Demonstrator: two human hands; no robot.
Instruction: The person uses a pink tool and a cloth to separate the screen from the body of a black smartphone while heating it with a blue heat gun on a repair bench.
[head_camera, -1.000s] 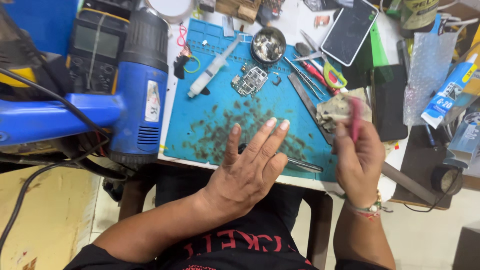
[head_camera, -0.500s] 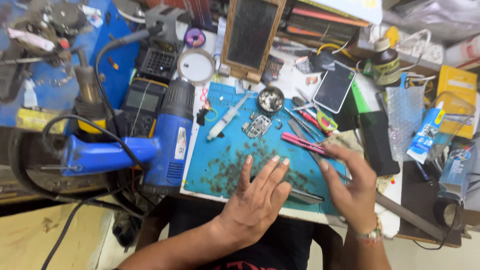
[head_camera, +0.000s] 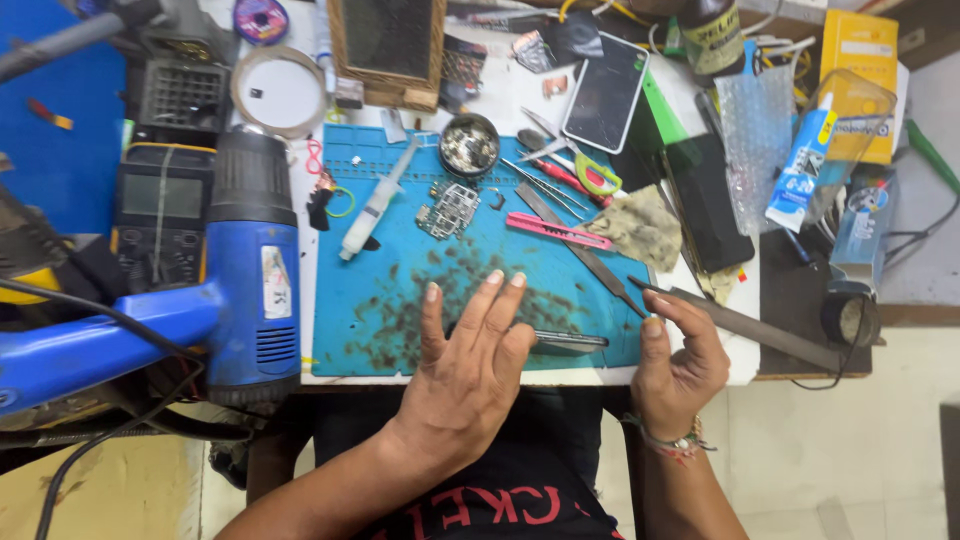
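My left hand lies flat on the blue work mat with its fingers spread. It presses on a thin dark flat device whose edge shows to the right of the palm. My right hand hovers at the mat's right front corner with loosely curled fingers and holds nothing. Its fingertips are at the thin end of a long metal file. A pink cutter lies on the mat next to a stained cloth.
A blue heat gun rests left of the mat, with a multimeter behind it. On the mat lie a syringe, a small circuit board and a dish of screws. A phone, tweezers, scissors and glue tubes crowd the back and right.
My right hand has set the pink cutter and the cloth on the mat and drawn back to the front right corner. The left hand has stayed flat on the mat.
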